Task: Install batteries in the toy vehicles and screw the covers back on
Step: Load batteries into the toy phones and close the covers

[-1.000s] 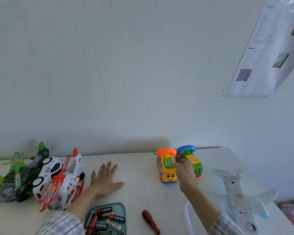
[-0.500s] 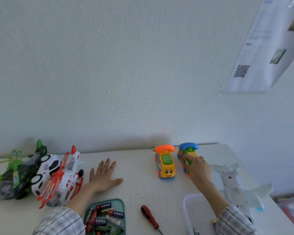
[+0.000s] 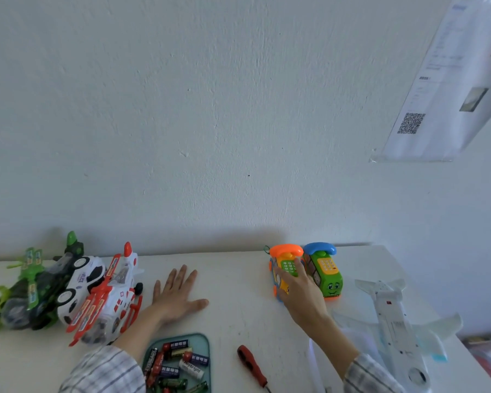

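Since half a second ago my right hand (image 3: 301,290) has shifted off the green phone (image 3: 325,275) and onto the yellow phone (image 3: 284,272) just left of it; my left hand (image 3: 175,296) has not moved. On the yellow phone, my right fingers (image 3: 296,268) lie over the green keypad with the palm covering its front, the grip loosely draped on it rather than clamped. I cannot tell whether the thumb wraps its side. Both phones stand upright, side by side and touching, at the back of the tabletop (image 3: 238,307) near the wall.

Left of the yellow phone, well apart, my left hand lies flat on the tabletop, fingers straight and spread, holding nothing. Further left sit the red-and-white plane (image 3: 108,296), the police car (image 3: 78,282) and the green plane (image 3: 26,290), packed close together.

Nearer me than the yellow phone, a red screwdriver (image 3: 251,365) lies on the tabletop, and left of it a teal tray (image 3: 203,340) holds the batteries (image 3: 179,364) in a loose pile. Right of the green phone, the white plane (image 3: 394,321) lies belly up, and a clear bin (image 3: 313,361) edge shows beside my right forearm. A sheet (image 3: 442,89) with a QR code hangs on the wall above
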### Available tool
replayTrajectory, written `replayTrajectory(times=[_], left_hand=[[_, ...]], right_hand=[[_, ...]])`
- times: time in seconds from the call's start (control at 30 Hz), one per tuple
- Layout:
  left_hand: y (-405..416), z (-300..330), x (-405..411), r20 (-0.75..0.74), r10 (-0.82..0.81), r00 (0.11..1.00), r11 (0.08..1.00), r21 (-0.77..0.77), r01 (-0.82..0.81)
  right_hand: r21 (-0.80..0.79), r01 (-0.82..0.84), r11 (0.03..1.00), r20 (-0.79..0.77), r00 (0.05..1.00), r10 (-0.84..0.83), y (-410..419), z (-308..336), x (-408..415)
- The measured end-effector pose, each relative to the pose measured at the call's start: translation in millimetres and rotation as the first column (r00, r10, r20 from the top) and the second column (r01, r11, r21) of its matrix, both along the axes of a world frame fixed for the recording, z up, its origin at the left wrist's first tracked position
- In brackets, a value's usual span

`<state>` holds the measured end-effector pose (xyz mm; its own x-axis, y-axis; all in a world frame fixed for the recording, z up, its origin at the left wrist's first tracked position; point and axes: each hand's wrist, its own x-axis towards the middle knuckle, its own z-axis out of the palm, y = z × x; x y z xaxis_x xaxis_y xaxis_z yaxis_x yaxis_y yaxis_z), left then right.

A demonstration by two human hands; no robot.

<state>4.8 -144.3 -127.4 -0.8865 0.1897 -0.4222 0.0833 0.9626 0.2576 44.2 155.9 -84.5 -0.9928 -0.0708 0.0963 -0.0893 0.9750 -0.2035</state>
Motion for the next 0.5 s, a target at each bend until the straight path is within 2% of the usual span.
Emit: replayTrajectory(times=[0.13,0.3,0.5], left_hand=[[-0.9,-2.6,-2.1,0.002,0.0,1.0,1.0,0.01,0.0],[-1.2,-1.0,-0.3,-0.002,-0.013,1.0,1.0,0.022,0.013],[0.2,9.5,6.2,0.016,0.003,1.0,1.0,-0.011,-0.003]], right_hand=[[-0.07,0.008,0.997,0.009,1.0,-0.008,11.2,1.3,3.4],[-0.085,-0.014,0.996,0.015,1.0,0.015,12.4,-0.3,3.1],[-0.141,0.063,0.988,-0.018,0.998,-0.066,-13.4,17.7,27.6]])
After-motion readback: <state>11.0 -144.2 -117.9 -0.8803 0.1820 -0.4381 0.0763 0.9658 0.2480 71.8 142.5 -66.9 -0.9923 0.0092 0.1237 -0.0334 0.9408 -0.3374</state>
